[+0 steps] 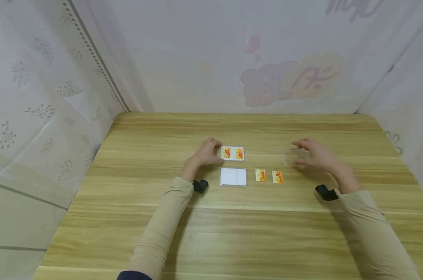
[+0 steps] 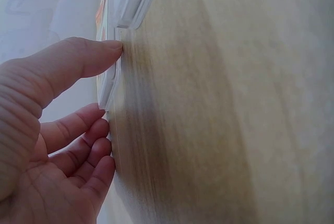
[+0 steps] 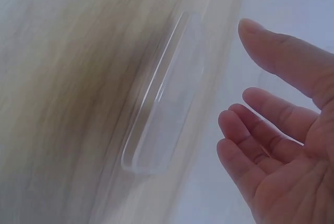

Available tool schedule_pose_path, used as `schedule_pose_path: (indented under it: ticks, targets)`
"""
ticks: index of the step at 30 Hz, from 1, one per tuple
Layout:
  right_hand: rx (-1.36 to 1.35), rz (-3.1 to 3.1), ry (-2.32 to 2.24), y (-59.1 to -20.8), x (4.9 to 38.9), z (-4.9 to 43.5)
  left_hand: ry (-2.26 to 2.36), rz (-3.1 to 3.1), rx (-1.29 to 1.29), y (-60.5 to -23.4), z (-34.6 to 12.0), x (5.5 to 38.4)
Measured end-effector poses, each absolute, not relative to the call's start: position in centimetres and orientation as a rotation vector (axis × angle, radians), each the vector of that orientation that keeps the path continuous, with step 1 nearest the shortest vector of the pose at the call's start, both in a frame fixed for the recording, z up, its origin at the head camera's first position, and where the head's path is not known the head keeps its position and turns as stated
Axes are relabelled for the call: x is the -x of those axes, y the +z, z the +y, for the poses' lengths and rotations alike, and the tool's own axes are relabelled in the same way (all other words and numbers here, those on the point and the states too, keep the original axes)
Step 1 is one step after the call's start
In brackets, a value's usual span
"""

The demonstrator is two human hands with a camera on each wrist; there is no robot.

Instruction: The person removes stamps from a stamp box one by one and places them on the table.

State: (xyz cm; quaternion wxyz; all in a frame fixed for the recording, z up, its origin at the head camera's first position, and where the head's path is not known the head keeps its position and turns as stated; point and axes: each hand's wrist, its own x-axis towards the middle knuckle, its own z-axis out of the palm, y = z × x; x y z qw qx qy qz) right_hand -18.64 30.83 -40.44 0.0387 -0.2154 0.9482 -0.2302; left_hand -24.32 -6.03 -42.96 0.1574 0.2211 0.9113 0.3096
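Note:
My left hand (image 1: 207, 151) holds a flat clear-edged case (image 1: 231, 159) at its left end, thumb at the near edge and fingertips at the far one. Two small orange-and-yellow stamp-like pictures (image 1: 238, 153) show on the case's white face. In the left wrist view, the thumb (image 2: 102, 57) touches the case's rim (image 2: 108, 88). A clear plastic cover (image 1: 289, 157) lies on the table beneath my right hand (image 1: 314, 154). The right wrist view shows this cover (image 3: 164, 98) apart from the fingers (image 3: 255, 135), which are spread and grip nothing.
A second flat case (image 1: 233, 177) with a white insert lies just nearer than the held one. To its right, two loose stamp-like pictures (image 1: 260, 175) lie side by side on the wooden table (image 1: 232, 233). Patterned curtains (image 1: 197, 58) stand behind and at both sides.

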Motion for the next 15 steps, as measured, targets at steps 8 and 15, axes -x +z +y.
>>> schedule_pose_path:
  ticks: [8,15]
  targets:
    - [0.723,2.942,-0.724,-40.7,19.3,29.3,0.884,2.604,-0.628,-43.1,-6.1,24.4]
    - [0.773,2.915,-0.847,-41.2,19.8,27.9,0.878,2.601,-0.629,-43.1,-6.1,24.4]
